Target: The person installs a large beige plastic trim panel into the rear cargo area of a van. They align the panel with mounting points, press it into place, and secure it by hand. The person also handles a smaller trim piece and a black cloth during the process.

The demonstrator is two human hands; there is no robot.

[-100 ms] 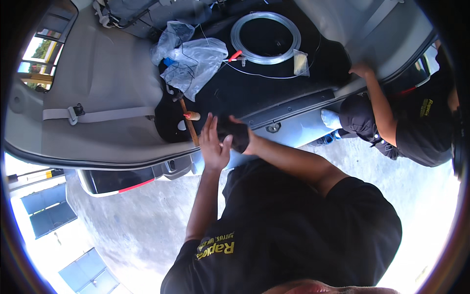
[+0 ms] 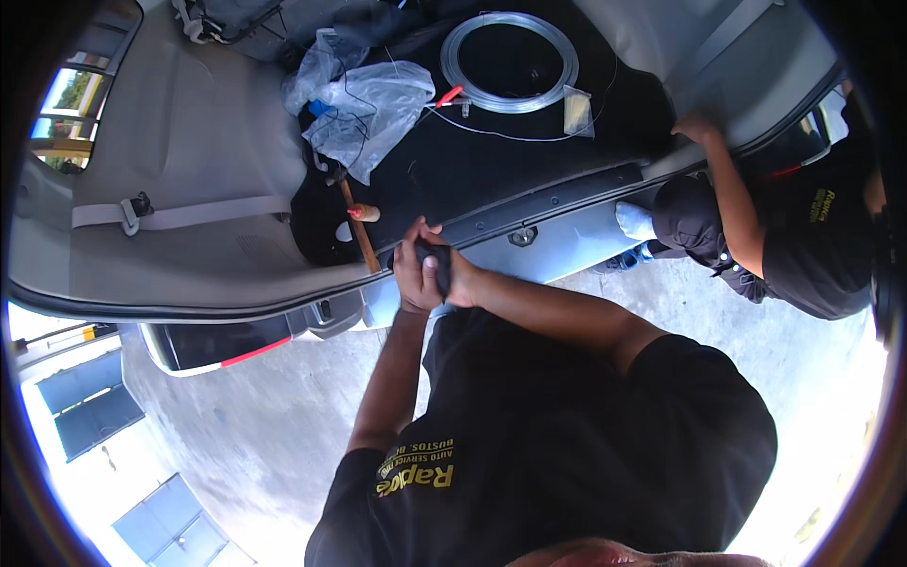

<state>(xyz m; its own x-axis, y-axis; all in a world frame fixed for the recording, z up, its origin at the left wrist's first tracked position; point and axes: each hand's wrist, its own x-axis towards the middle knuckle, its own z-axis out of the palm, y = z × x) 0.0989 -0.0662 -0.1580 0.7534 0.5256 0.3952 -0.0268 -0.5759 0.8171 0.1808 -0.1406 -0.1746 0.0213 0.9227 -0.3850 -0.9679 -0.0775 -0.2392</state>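
My left hand and my right hand are closed together over the edge of a vehicle's open cargo area. Between them is a black cloth-like thing; the fingers hide much of it, and its exact kind cannot be made out. Just beyond my left hand, a hammer with a wooden handle lies on the black cargo floor. A small pale bottle with a red tip lies against that handle.
A crumpled clear plastic bag, a coil of silvery tubing, a red-handled tool and a small packet lie farther in. The metal latch sits on the sill. At right, another person's hand touches the trim.
My left hand has closed from spread fingers onto the black cloth-like thing, against my right hand. The view has shifted slightly.
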